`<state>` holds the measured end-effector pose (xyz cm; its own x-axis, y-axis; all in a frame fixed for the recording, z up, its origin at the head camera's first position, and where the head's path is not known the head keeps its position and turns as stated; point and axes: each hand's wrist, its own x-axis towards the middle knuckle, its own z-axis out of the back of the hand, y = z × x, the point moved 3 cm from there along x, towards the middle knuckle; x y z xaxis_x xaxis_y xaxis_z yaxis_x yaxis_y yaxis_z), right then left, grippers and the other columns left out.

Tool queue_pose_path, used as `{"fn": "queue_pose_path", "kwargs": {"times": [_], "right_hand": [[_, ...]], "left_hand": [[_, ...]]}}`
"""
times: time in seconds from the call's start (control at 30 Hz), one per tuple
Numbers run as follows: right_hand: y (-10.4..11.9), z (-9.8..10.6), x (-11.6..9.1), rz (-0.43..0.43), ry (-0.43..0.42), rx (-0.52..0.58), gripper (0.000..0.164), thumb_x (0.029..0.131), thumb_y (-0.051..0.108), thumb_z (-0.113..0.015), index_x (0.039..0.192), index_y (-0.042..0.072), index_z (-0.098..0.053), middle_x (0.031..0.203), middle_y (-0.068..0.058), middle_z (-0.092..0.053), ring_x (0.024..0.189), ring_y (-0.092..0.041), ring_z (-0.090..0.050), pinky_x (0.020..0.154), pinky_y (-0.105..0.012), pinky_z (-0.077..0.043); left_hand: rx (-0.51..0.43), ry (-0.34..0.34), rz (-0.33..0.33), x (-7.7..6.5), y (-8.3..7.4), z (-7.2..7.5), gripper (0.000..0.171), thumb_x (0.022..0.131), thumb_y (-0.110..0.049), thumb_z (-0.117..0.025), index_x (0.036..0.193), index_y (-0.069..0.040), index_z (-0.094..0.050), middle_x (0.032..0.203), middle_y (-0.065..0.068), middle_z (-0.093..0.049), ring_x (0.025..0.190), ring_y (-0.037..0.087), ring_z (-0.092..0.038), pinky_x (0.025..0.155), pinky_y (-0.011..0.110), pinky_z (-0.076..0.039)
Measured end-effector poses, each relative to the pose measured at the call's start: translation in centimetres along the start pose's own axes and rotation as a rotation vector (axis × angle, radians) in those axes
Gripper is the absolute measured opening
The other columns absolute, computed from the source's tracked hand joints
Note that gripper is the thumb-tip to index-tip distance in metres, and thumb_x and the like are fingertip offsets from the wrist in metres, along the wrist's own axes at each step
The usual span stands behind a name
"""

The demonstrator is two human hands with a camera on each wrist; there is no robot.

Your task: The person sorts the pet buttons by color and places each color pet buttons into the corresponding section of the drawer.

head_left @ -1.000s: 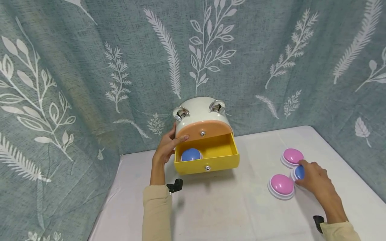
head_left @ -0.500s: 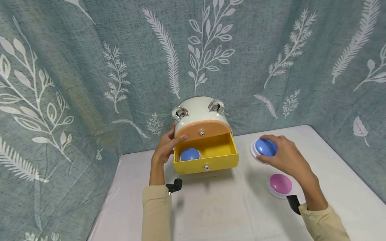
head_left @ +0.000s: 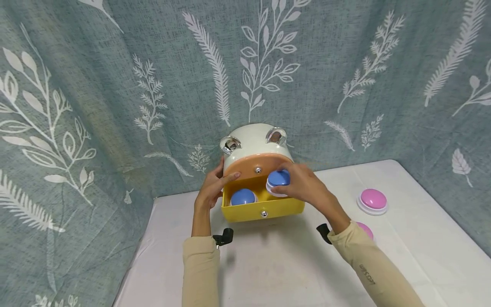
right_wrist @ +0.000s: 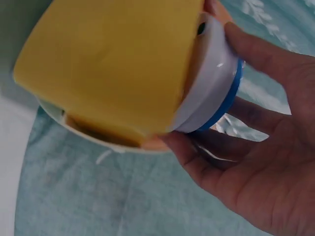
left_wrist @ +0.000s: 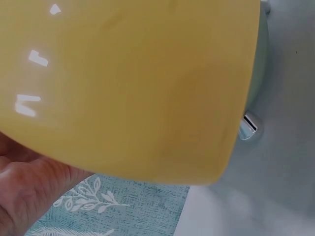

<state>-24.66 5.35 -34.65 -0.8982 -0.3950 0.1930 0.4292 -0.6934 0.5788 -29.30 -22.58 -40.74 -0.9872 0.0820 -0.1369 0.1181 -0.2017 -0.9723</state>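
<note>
A small drawer box has a white domed top, silver ring eyes and an orange upper drawer. Below it, the yellow lower drawer is pulled out. My left hand grips the box's left side, thumb lying across the front. One blue-domed button with a white base sits in the drawer's left part. Over the right part, my right hand holds a second blue-domed button by its rim, tilted. In the right wrist view, fingers and thumb span its white base.
Two pink-domed buttons lie at the right of the white-covered table: a farther one and a nearer one, partly hidden by the right sleeve. A leaf-patterned curtain stands close behind the box.
My right hand has lifted the second blue-domed button from between the pink ones and carried it left to the open drawer. My left hand has stayed on the box.
</note>
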Motion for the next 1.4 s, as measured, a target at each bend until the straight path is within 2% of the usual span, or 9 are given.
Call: {"fn": "queue_pose_path", "kwargs": {"times": [0.27, 0.5, 0.7, 0.77, 0.83, 1.03, 1.1, 1.23, 1.4], "right_hand": [[0.2, -2.3, 1.6, 0.118, 0.151, -0.142, 0.042, 0.083, 0.016, -0.090, 0.115, 0.000, -0.067, 0.107, -0.011, -0.073, 0.099, -0.026, -0.068, 0.094, -0.043, -0.058], [1.0, -2.8, 3.0, -0.004, 0.410, -0.283, 0.039, 0.094, 0.010, -0.077, 0.132, 0.008, -0.070, 0.128, -0.010, -0.073, 0.115, -0.027, -0.068, 0.104, -0.045, -0.056], [1.2, -3.0, 3.2, -0.031, 0.445, -0.368, 0.027, 0.095, 0.005, -0.074, 0.121, 0.010, -0.078, 0.123, -0.009, -0.076, 0.106, -0.021, -0.069, 0.100, -0.041, -0.058], [1.3, -2.8, 2.8, -0.011, 0.398, -0.354, 0.021, 0.095, 0.008, -0.075, 0.116, 0.008, -0.078, 0.115, -0.010, -0.074, 0.098, -0.020, -0.065, 0.094, -0.038, -0.058], [1.4, -2.7, 1.8, 0.034, 0.245, -0.329, 0.018, 0.094, 0.010, -0.077, 0.112, 0.005, -0.076, 0.111, -0.013, -0.070, 0.095, -0.021, -0.064, 0.087, -0.038, -0.058], [2.6, -5.1, -4.3, 0.245, -0.538, -0.242, 0.009, 0.091, 0.009, -0.079, 0.096, 0.006, -0.073, 0.093, -0.009, -0.069, 0.077, -0.023, -0.067, 0.066, -0.036, -0.059], [3.2, -7.0, -5.9, 0.281, -0.585, -0.256, 0.010, 0.089, 0.013, -0.082, 0.095, 0.008, -0.075, 0.088, -0.004, -0.072, 0.073, -0.018, -0.067, 0.062, -0.032, -0.058], [3.5, -10.6, -7.1, 0.236, -0.447, -0.274, 0.025, 0.087, 0.018, -0.087, 0.107, 0.010, -0.074, 0.087, -0.003, -0.072, 0.067, -0.012, -0.062, 0.059, -0.022, -0.053], [3.3, -11.6, -5.8, 0.128, -0.390, -0.286, 0.021, 0.091, 0.010, -0.082, 0.110, 0.006, -0.073, 0.084, -0.007, -0.069, 0.062, -0.011, -0.054, 0.056, -0.017, -0.047]], "left_hand": [[0.000, -0.003, -0.009, -0.3, 0.0, 0.0, 0.097, 0.095, -0.041, -0.077, 0.167, -0.040, -0.012, 0.177, 0.004, -0.019, 0.158, 0.040, -0.032, 0.113, 0.069, -0.044], [0.007, -0.014, -0.002, -0.2, 0.1, 0.0, 0.097, 0.094, -0.043, -0.078, 0.166, -0.041, -0.013, 0.176, 0.002, -0.021, 0.158, 0.037, -0.034, 0.111, 0.064, -0.049], [-0.002, -0.012, -0.010, 0.0, 0.2, -0.1, 0.097, 0.093, -0.043, -0.078, 0.166, -0.042, -0.014, 0.176, 0.001, -0.021, 0.158, 0.037, -0.034, 0.111, 0.063, -0.048], [-0.004, -0.015, -0.016, 0.0, 0.2, -0.1, 0.097, 0.094, -0.042, -0.078, 0.166, -0.041, -0.014, 0.176, 0.001, -0.021, 0.158, 0.037, -0.034, 0.111, 0.063, -0.049], [-0.002, -0.012, -0.015, 0.0, 0.2, -0.2, 0.097, 0.094, -0.042, -0.078, 0.166, -0.041, -0.013, 0.176, 0.001, -0.021, 0.158, 0.037, -0.034, 0.110, 0.063, -0.050], [0.011, -0.006, -0.017, -0.1, 0.2, 0.0, 0.096, 0.094, -0.042, -0.077, 0.167, -0.039, -0.014, 0.176, 0.002, -0.021, 0.157, 0.038, -0.035, 0.109, 0.065, -0.050], [0.009, -0.015, -0.029, -0.1, 0.0, 0.3, 0.096, 0.094, -0.041, -0.076, 0.167, -0.039, -0.014, 0.176, 0.002, -0.022, 0.157, 0.039, -0.035, 0.109, 0.066, -0.049], [0.008, -0.022, -0.030, -0.2, -0.1, 0.4, 0.096, 0.094, -0.043, -0.077, 0.167, -0.040, -0.014, 0.176, 0.000, -0.022, 0.156, 0.039, -0.037, 0.109, 0.065, -0.049], [0.008, -0.015, -0.019, -0.1, 0.2, 0.1, 0.097, 0.093, -0.045, -0.078, 0.166, -0.041, -0.015, 0.175, -0.002, -0.023, 0.155, 0.038, -0.040, 0.104, 0.060, -0.055]]}}
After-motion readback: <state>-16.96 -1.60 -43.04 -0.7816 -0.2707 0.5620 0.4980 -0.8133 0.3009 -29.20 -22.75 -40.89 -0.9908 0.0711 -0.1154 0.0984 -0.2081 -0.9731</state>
